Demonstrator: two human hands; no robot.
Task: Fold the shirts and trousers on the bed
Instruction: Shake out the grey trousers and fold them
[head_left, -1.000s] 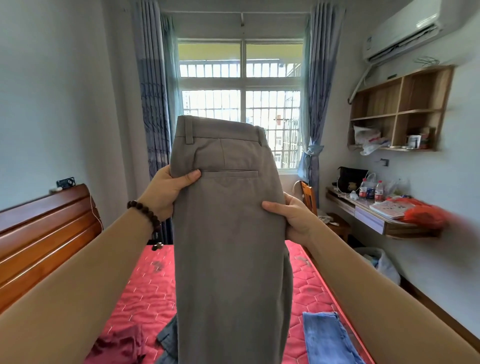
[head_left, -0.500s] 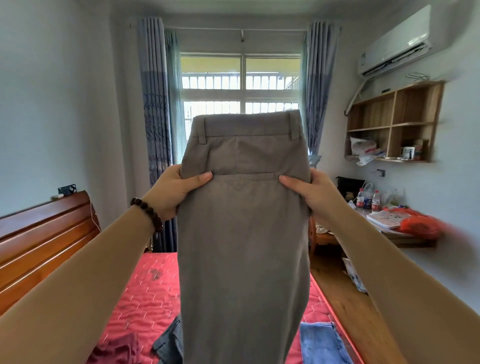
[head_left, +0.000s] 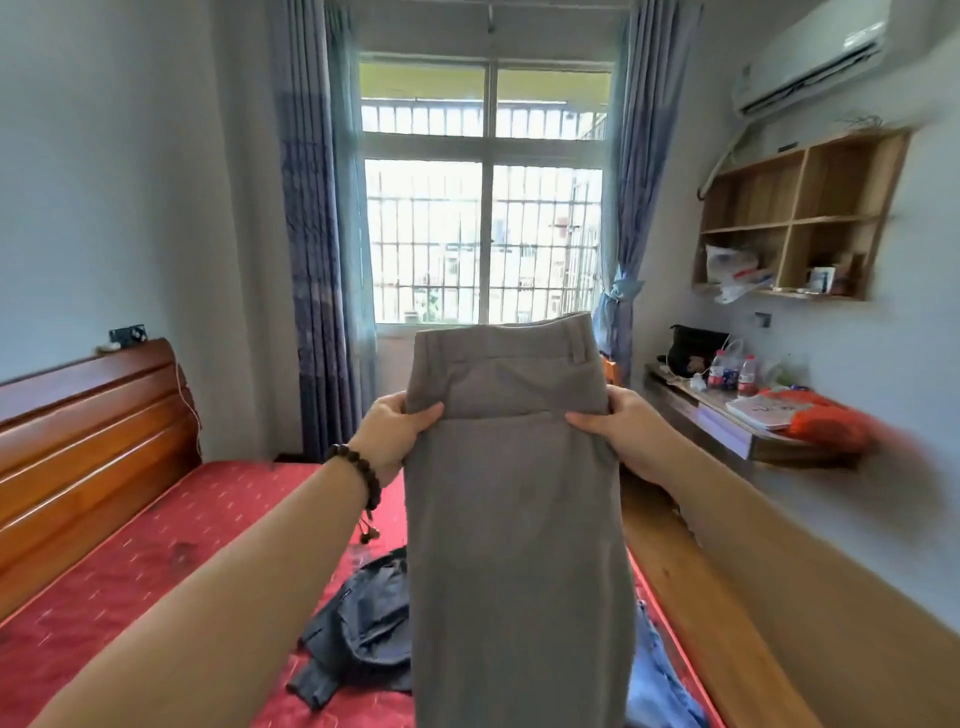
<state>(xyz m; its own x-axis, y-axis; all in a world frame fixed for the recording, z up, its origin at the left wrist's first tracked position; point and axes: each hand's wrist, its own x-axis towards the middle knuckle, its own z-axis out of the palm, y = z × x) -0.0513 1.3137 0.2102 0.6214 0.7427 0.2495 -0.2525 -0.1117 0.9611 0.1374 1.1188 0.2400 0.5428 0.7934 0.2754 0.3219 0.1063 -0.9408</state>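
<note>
Trousers: grey pair (head_left: 514, 519) held upright in mid-air at the centre of view, waistband on top, legs hanging straight down out of frame at 6 o'clock, above the bed.
Left hand: (head_left: 392, 436) grips the trousers' left edge just below the waistband, at 9 o'clock of the garment; thumb in front, fingers curled behind the cloth. A dark bead bracelet (head_left: 358, 475) sits on the wrist.
Right hand: (head_left: 618, 428) pinches the right edge at the same height, at 3 o'clock; thumb in front over the pocket line.
Bed: red quilted cover (head_left: 156, 571), wooden headboard at 9 o'clock.
Dark garment: crumpled (head_left: 363, 623) on the bed at 7 o'clock of the trousers.
Blue garment: (head_left: 660, 686) partly hidden behind the trousers at 5 o'clock.
Desk: (head_left: 727, 431) at 3 o'clock, with bottles on it.
</note>
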